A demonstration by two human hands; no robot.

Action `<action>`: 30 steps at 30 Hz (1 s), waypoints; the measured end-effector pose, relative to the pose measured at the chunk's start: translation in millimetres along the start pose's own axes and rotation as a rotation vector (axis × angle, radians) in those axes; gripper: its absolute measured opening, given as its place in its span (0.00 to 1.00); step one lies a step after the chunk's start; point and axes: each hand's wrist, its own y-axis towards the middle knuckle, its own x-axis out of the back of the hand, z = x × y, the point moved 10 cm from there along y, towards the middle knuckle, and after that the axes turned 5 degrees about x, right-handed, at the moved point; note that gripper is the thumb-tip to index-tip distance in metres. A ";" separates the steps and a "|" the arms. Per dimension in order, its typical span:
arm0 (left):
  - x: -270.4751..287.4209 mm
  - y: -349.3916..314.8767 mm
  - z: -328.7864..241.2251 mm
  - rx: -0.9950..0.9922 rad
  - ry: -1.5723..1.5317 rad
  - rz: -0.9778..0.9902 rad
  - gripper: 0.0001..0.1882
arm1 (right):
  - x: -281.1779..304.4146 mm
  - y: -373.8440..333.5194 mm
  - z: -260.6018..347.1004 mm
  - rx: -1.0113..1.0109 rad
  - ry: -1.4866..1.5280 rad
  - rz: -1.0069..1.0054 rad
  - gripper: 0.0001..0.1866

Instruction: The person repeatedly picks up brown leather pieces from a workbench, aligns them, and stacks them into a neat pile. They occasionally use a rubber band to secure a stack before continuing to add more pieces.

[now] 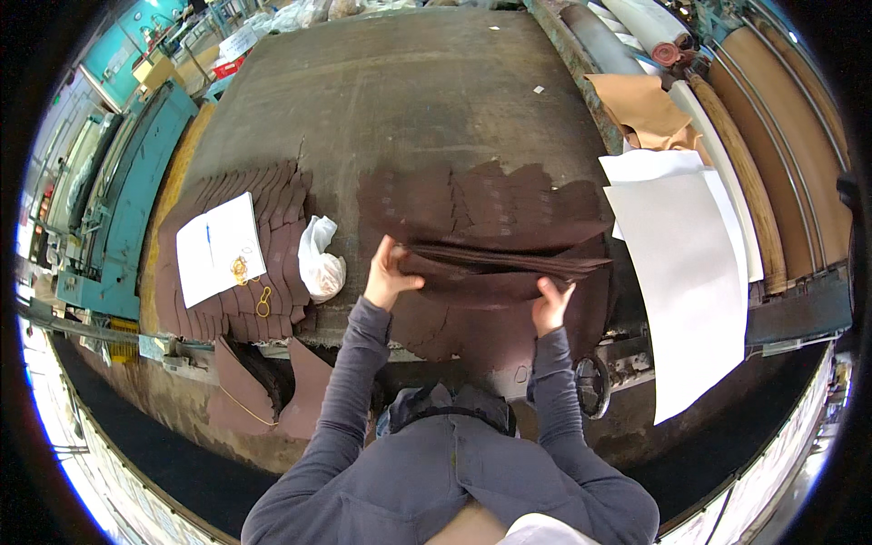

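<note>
Dark brown sheets, leather by the look of them, lie in a layered stack at the front of the worktable. My left hand grips the left end of the stack, thumb on top and fingers behind. At the right end, my right hand is closed on the near edge with its thumb raised. Between my hands the layers bow apart, showing a dark gap and several stacked edges toward the right. Beyond them, more brown pieces overlap in rows. Fingertips under the sheets are hidden.
Left of me, overlapping brown pieces carry white paper, a pen and yellow string. A white plastic bag sits beside them. White sheets hang over the right edge near tan leather. A handwheel projects below the table edge.
</note>
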 end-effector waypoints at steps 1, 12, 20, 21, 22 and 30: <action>7.1 -4.9 33.9 0.121 -0.066 -0.013 0.34 | 7.5 -12.6 -9.7 0.033 -0.021 -0.016 0.31; -9.7 4.3 68.6 0.124 -0.236 -0.064 0.60 | -21.1 -41.0 -49.3 -0.232 -0.203 0.202 0.14; 10.9 9.4 118.6 0.366 -0.021 0.077 0.67 | 31.0 -85.6 -92.6 -0.347 -0.162 -0.153 0.20; 9.8 13.2 127.2 0.432 0.110 0.078 0.68 | 33.9 -81.4 -93.2 -0.351 -0.216 -0.146 0.21; 3.0 15.2 135.0 0.494 0.119 0.114 0.67 | 36.4 -73.3 -94.2 -0.355 -0.271 -0.140 0.21; 2.5 5.6 132.1 0.350 -0.281 0.185 0.64 | -71.3 -52.3 -4.1 -0.248 -0.308 0.440 0.09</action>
